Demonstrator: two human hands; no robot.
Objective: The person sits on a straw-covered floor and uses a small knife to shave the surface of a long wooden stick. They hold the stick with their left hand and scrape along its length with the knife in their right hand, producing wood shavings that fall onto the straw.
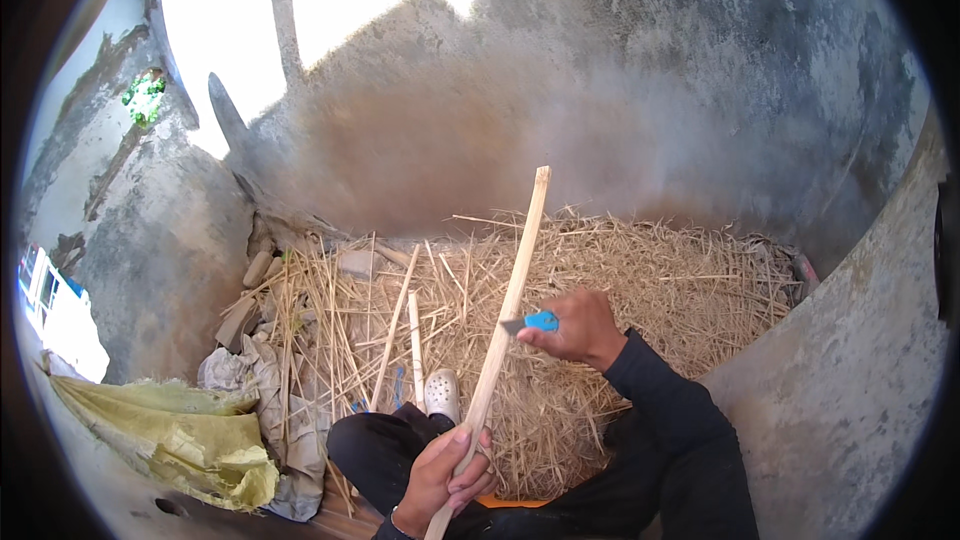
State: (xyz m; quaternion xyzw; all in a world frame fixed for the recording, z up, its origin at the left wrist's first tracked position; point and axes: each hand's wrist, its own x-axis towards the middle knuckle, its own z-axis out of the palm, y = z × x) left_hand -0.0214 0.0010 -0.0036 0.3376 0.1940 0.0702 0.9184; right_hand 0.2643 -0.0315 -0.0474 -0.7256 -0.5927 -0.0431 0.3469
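Note:
A long, pale strip of wood (517, 278) slants up and away from my lap. My left hand (448, 470) is closed around its lower part, with the near end sticking out below the fist. In my right hand (584, 329) is a utility knife (541, 321) with a blue handle, the fingers wrapped tightly around it. Its dark blade points left and meets the right edge of the strip about midway along. Most of the knife's handle is hidden inside the fist.
Straw-like shavings (650, 290) cover the ground ahead and to the right. Loose wooden sticks (416, 340) lie left of my white clog (441, 394). A torn yellow-green sheet (170, 435) sits at lower left. Concrete walls (640, 90) enclose the far side and the right.

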